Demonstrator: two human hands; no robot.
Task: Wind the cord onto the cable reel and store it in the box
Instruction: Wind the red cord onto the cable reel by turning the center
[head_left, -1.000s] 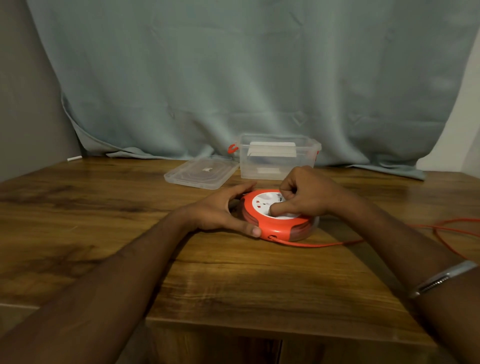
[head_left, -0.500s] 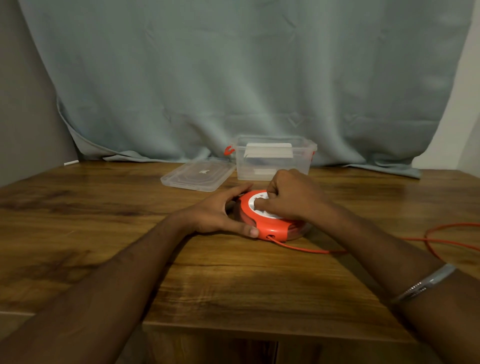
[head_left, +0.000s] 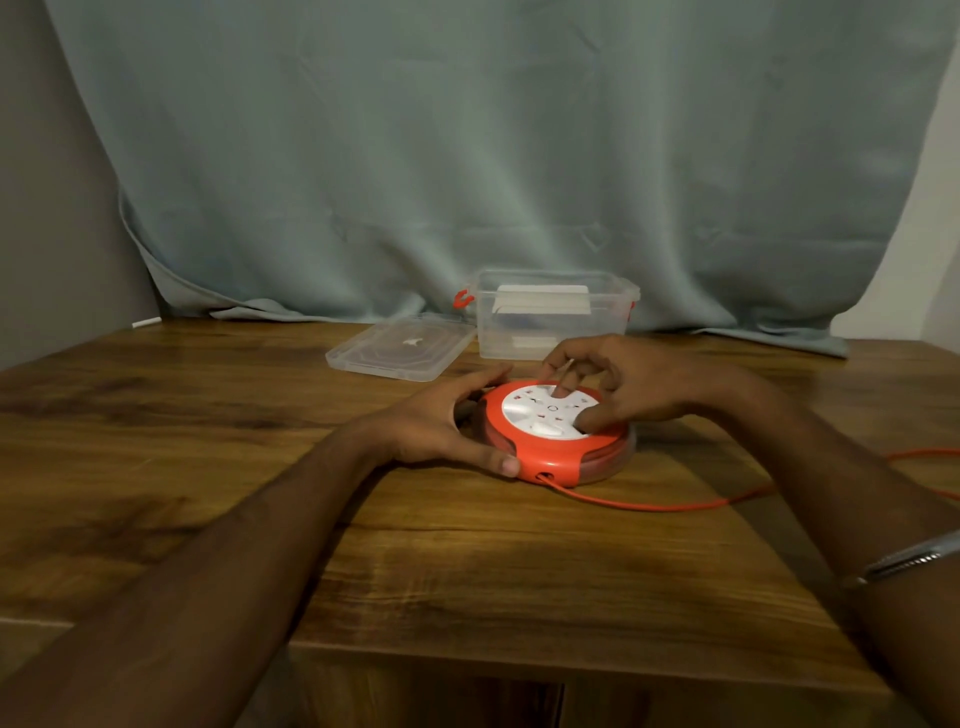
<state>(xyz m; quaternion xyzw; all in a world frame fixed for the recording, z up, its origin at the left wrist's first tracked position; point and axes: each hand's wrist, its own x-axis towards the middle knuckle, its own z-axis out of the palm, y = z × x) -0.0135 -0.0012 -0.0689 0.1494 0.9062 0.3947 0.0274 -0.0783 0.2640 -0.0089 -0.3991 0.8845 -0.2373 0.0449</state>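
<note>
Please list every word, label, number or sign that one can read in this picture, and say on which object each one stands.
No text can be read.
Cable reel: small red and dark marks on its white face, too small and blurred to read.
Box: a white label or card seen through its clear wall, with no readable print.
Lid: a white mark at its middle, a shape only, not legible.

I have just one view, from the camera worn on the person's head. It looks forward and down across the wooden table (head_left: 467, 571), facing the curtain (head_left: 467, 156) at the far edge. Both forearms reach in from the bottom corners, and the cable reel (head_left: 558, 452) sits near centre, close in. No second view overlaps it.
</note>
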